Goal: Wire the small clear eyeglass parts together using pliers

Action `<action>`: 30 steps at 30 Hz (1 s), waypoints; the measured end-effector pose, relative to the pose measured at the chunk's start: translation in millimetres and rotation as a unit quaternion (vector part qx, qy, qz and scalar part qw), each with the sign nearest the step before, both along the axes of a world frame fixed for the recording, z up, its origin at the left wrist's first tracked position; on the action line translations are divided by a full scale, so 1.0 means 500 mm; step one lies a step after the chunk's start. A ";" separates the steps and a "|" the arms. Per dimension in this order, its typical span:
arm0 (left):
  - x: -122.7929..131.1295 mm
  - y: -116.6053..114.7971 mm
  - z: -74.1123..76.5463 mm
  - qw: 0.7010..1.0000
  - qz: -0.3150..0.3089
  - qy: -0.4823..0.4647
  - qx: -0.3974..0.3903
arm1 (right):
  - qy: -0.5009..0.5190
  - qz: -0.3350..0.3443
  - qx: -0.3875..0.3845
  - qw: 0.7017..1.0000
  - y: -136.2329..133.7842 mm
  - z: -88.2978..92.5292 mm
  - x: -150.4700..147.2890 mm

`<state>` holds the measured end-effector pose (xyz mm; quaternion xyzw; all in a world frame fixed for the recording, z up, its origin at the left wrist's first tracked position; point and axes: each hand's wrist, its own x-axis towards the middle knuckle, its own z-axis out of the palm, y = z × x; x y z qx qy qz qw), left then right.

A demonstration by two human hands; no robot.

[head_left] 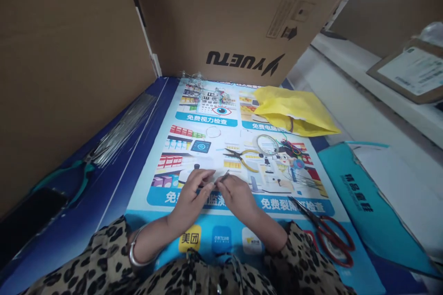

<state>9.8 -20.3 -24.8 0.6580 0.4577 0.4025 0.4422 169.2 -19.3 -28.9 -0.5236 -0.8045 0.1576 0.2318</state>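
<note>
Both left hand (pixel 194 194) and right hand (pixel 239 196) nearer wearer than yellow-handled pliers (pixel 239 155); fingers pinched on thin wire-like piece (pixel 224 176), probably light, bendable, best held near ends.

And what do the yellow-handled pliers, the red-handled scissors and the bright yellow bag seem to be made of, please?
Yellow-handled pliers: dark jaws suggest steel; the smooth, evenly coloured grips are probably plastic or rubber.
Red-handled scissors: thin dark-grey blades look like metal; the rounded, one-colour loops suggest plastic.
Bright yellow bag: rather matt, with soft folds, perhaps plastic film, though paper is possible.
</note>
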 end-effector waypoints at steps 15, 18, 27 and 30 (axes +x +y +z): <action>0.005 0.005 -0.007 0.997 -0.002 -0.016 0.070 | -0.071 0.052 0.106 0.990 -0.012 -0.026 -0.014; 0.005 0.002 -0.006 0.997 -0.003 -0.022 0.073 | -0.061 0.048 0.118 0.990 -0.012 -0.032 -0.014; 0.000 0.027 -0.014 0.966 0.102 -0.185 -0.146 | 0.068 0.030 0.024 0.997 -0.016 -0.021 -0.010; -0.002 0.035 -0.016 0.952 0.103 -0.228 -0.175 | 0.070 0.037 -0.007 0.997 -0.015 -0.016 -0.009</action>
